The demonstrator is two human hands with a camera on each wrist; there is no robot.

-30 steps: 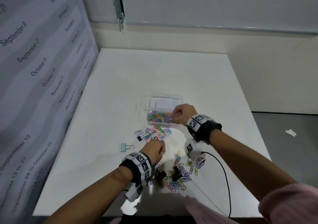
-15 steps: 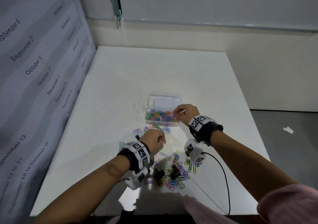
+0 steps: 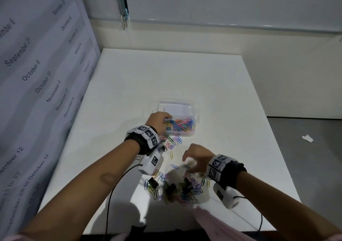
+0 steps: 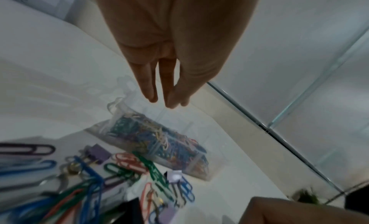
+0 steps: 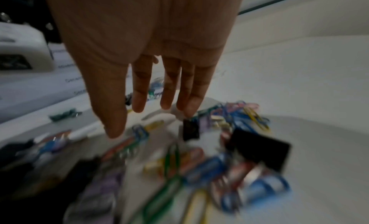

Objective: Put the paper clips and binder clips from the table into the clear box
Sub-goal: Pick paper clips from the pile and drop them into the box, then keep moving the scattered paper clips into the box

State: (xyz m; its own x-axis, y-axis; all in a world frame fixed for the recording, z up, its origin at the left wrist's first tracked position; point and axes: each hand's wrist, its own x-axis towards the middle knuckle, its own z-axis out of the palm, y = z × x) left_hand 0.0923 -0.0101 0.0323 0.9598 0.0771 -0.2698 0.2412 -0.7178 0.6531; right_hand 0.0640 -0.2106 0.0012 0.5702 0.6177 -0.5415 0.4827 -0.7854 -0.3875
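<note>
Left hand: my left hand [image 3: 159, 122] is at the near-left corner of the clear box [image 3: 192, 111]; in its wrist view [image 4: 179, 45] the fingers [image 4: 148, 85] point down, straight and close together, holding nothing I can see.
Right hand: my right hand [image 3: 197, 154] hangs over the near pile, fingers [image 5: 139, 91] spread and loosely straight, gripping nothing; the view is blurred, so whether the fingertips touch a clip I cannot tell.
Clear box: just beyond my left hand, lid off, its near half filled with coloured paper clips [image 3: 178, 125]; a white card [image 3: 175, 109] lies in the far half.
Clips between hands: a loose scatter of paper clips [image 3: 171, 144] lies just this side of the box, right of my left wrist; a purple binder clip [image 4: 97, 153] sits among them.
Near pile: below my right hand, paper clips mixed with black binder clips [image 3: 171, 187], close to the table's near edge.
Green binder clip: one [image 5: 63, 115] lies apart, left of my right hand.
Table edges: white table [image 3: 166, 78] meets a printed panel [image 3: 37, 74] close on my left; its right edge drops to the floor well to the right of my right wrist.
Open room: the bare tabletop stretches well beyond the box to the far wall.
</note>
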